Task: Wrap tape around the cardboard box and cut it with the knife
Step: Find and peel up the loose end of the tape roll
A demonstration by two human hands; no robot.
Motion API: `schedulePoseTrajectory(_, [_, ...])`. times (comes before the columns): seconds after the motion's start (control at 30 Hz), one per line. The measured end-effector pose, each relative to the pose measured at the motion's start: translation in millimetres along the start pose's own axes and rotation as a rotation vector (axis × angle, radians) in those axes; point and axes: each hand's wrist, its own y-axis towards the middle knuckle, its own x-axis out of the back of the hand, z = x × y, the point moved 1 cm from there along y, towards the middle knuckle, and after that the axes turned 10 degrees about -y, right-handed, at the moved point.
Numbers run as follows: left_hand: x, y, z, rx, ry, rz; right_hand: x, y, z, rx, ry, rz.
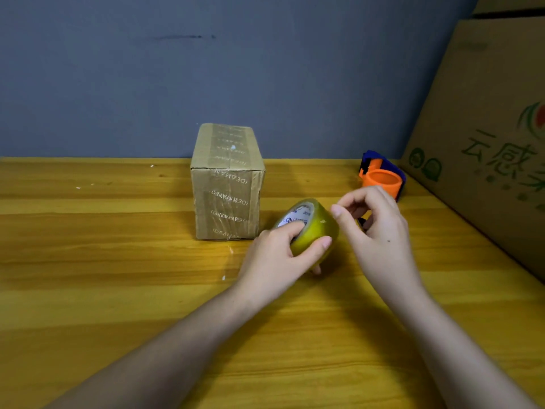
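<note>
A small brown cardboard box (227, 184) stands upright on the wooden table, with printed clear tape down its top and front. Just right of its base my left hand (275, 261) grips a yellowish roll of tape (309, 228), thumb inside the core and fingers over the outer face. My right hand (376, 228) hovers at the roll's right side with thumb and forefinger close together near the tape surface; whether they pinch a tape end is not visible. A small dark object shows under the right palm. No knife can be made out.
An orange and blue tape dispenser (382, 175) sits behind my right hand. A large printed cardboard carton (483, 137) leans along the table's right edge. A grey wall (206, 69) closes the back. The wooden table (103, 261) carries small white scraps.
</note>
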Motion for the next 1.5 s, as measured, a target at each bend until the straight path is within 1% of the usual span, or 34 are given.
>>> schedulePoseTrajectory(0.1, [1.2,1.1,6.2,-0.039,-0.018,0.0,0.5,1.2,-4.5,-0.005,-0.021,-0.02])
schedulePoseTrajectory(0.17, [2.3,1.1,8.7,-0.095,0.012,0.014,2.0,2.1,-9.0,-0.008,-0.019,-0.024])
schedulePoseTrajectory(0.3, [4.9,-4.3,2.1,-0.16,-0.02,0.053,3.7,1.3,-13.4,-0.035,-0.083,0.018])
schedulePoseTrajectory(0.4, [5.9,-8.7,0.3,-0.198,0.087,0.061,6.0,-0.4,-12.6,0.02,-0.142,-0.007])
schedulePoseTrajectory(0.47, [7.4,-8.8,-0.1,-0.199,0.175,0.042,7.5,-1.2,-10.6,0.066,-0.145,-0.036])
schedulePoseTrajectory(0.5, [7.3,-8.0,-0.7,-0.187,0.183,0.037,7.9,-1.5,-9.4,0.082,-0.138,-0.042])
schedulePoseTrajectory(0.57, [5.6,-6.5,-3.3,-0.142,0.125,0.045,8.1,-2.6,-6.9,0.101,-0.136,-0.041])
schedulePoseTrajectory(0.7, [-1.0,0.1,-4.5,-0.058,-0.075,0.061,10.2,-2.3,-3.1,0.122,-0.147,-0.052])
schedulePoseTrajectory(0.77, [-2.5,0.9,-6.9,-0.03,-0.169,0.073,12.3,-2.1,-1.5,0.147,-0.18,-0.044])
schedulePoseTrajectory(0.8, [-2.6,0.9,-7.6,-0.028,-0.176,0.076,13.6,-2.0,-0.7,0.158,-0.205,-0.044])
schedulePoseTrajectory(0.93, [-0.4,0.5,-11.9,-0.051,-0.081,0.071,19.9,-1.2,2.0,0.184,-0.271,-0.056])
schedulePoseTrajectory(1.0, [1.5,1.1,-12.9,-0.052,-0.049,0.076,21.3,-0.9,2.6,0.178,-0.254,-0.055])
schedulePoseTrajectory(1.07, [2.6,0.8,-14.7,-0.051,0.008,0.078,20.9,-0.4,1.2,0.12,-0.188,-0.043])
schedulePoseTrajectory(1.1, [3.2,0.4,-15.9,-0.056,0.058,0.075,20.2,0.4,0.0,0.073,-0.136,-0.037])
schedulePoseTrajectory(1.2, [6.1,-1.6,-19.3,-0.123,0.318,0.04,18.2,3.4,-2.7,-0.054,0.028,-0.021])
schedulePoseTrajectory(1.27, [7.4,-2.0,-20.5,-0.175,0.435,0.018,17.9,3.9,-2.1,-0.074,0.051,-0.017])
schedulePoseTrajectory(1.33, [7.3,-2.4,-22.7,-0.175,0.489,0.009,18.7,2.8,-0.2,-0.06,0.02,-0.012])
schedulePoseTrajectory(1.37, [6.9,-2.4,-23.8,-0.151,0.451,0.014,19.7,1.9,1.2,-0.045,-0.002,-0.01])
schedulePoseTrajectory(1.47, [3.9,0.8,-22.4,-0.022,0.097,0.057,24.4,-0.2,5.8,0.031,-0.076,-0.026])
schedulePoseTrajectory(1.5, [2.4,2.6,-20.3,0.004,0.023,0.066,25.7,-0.7,7.7,0.071,-0.116,-0.037])
